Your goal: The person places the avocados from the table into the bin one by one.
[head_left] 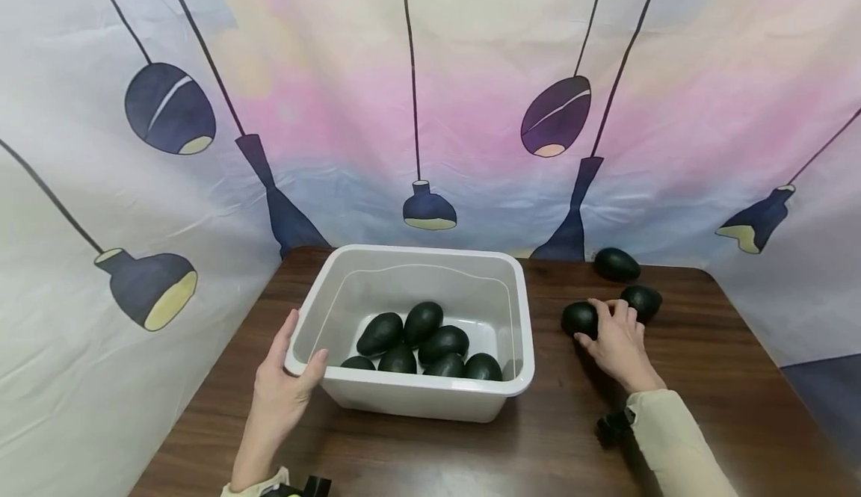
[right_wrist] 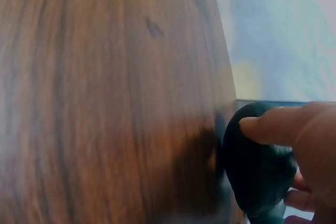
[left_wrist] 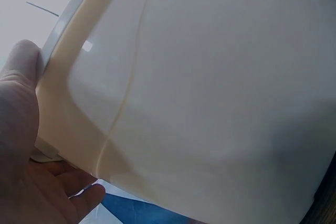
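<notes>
A white plastic bin [head_left: 417, 401] stands on the table with several dark green avocados [head_left: 444, 344] lying on its floor. My left hand [head_left: 279, 400] holds the bin at its near left corner, thumb over the rim and fingers outside; the left wrist view shows the thumb [left_wrist: 23, 61] against the rim. Right of the bin, my right hand [head_left: 620, 347] grips an avocado [head_left: 578, 319] between thumb and fingers. In the right wrist view the thumb lies across that dark avocado [right_wrist: 257, 171]. Another avocado [head_left: 642, 303] sits just beyond these fingers.
One more avocado [head_left: 616, 264] lies at the back edge of the brown wooden table [head_left: 713, 377]. Behind the table hangs a cloth [head_left: 471, 108] printed with lamps. Dark wrist cameras sit below both hands, the right one [head_left: 612, 430] low over the table.
</notes>
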